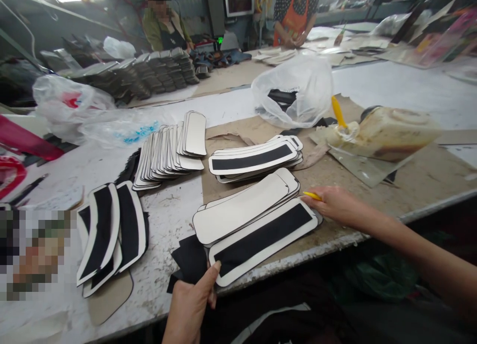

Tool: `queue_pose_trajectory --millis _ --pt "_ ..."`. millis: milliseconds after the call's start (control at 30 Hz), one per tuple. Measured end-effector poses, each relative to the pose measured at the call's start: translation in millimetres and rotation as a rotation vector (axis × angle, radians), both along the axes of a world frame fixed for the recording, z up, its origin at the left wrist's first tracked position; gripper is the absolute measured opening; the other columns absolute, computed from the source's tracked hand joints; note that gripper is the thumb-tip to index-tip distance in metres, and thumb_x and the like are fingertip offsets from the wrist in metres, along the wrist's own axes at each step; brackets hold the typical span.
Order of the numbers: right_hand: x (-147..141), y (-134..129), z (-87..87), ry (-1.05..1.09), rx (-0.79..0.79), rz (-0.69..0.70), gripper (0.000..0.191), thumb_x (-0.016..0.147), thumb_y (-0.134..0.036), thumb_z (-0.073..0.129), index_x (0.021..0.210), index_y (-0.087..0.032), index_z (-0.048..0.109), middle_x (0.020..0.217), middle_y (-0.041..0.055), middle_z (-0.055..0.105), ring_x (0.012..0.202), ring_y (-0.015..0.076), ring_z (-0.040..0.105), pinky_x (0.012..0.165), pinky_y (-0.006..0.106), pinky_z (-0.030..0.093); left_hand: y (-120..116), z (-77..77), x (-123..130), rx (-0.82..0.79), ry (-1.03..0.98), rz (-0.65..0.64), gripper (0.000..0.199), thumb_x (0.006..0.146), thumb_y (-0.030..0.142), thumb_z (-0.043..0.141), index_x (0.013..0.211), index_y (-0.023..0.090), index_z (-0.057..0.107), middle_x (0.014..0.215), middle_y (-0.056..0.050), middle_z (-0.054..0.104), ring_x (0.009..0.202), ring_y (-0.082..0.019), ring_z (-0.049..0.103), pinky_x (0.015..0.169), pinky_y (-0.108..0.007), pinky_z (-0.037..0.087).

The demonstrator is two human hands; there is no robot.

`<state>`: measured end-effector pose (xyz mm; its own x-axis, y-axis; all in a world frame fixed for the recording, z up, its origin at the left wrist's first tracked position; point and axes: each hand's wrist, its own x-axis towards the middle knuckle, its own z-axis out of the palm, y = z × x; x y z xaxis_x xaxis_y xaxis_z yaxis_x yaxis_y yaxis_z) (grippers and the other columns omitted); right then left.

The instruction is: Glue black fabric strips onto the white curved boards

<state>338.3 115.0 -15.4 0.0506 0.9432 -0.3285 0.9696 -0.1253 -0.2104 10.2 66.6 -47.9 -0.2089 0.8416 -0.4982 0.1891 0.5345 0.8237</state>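
Observation:
A long white piece with a black strip on it (266,240) lies at the table's front edge. My left hand (194,302) pinches its near left end, thumb on top. My right hand (330,202) is at its right end, fingers closed round a yellow tool (312,195) whose tip points left. Plain white pieces (242,205) are stacked just behind it. Further back sits a pile of white pieces topped by one with a black strip (253,158). Dark fabric strips (190,259) lie beside my left hand.
Banded pieces (112,230) lie at left, with a fanned white stack (167,150) behind. A plastic bag (294,93) and a glue-stained container (400,130) with a yellow handle (338,110) stand at back right. Two people (164,24) are across the table (395,86).

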Motion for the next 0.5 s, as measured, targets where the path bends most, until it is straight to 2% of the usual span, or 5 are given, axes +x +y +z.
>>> queue_pose_trajectory --millis 167,367,500 --pt "3 -10 -0.9 0.172 0.064 -0.006 0.044 0.093 -0.047 0.028 0.069 -0.021 0.054 0.069 0.0040 0.066 0.067 0.0183 0.061 0.065 0.027 0.041 -3 5.6 0 0.050 -0.123 0.078 0.046 0.061 0.040 0.075 0.038 0.020 0.042 0.033 0.006 0.037 0.032 -0.008 0.036 0.039 -0.024 0.030" --pt "-1 -21 4.4 0.236 0.024 -0.073 0.046 0.090 -0.054 0.032 0.066 -0.020 0.052 0.060 0.0007 0.059 0.053 0.0137 0.051 0.053 0.024 0.038 -8 1.5 -7 0.094 -0.233 0.062 0.036 0.063 0.037 0.076 0.048 0.018 0.048 0.035 0.008 0.038 0.034 -0.008 0.035 0.038 -0.022 0.030" --pt "-7 -29 13.1 0.403 0.017 -0.137 0.047 0.085 -0.059 0.039 0.060 -0.020 0.047 0.052 -0.0023 0.047 0.049 0.0112 0.040 0.048 0.024 0.032 -11 1.8 -10 0.071 -0.263 0.094 0.042 0.061 0.038 0.077 0.044 0.019 0.044 0.036 0.007 0.038 0.034 -0.008 0.035 0.038 -0.023 0.030"
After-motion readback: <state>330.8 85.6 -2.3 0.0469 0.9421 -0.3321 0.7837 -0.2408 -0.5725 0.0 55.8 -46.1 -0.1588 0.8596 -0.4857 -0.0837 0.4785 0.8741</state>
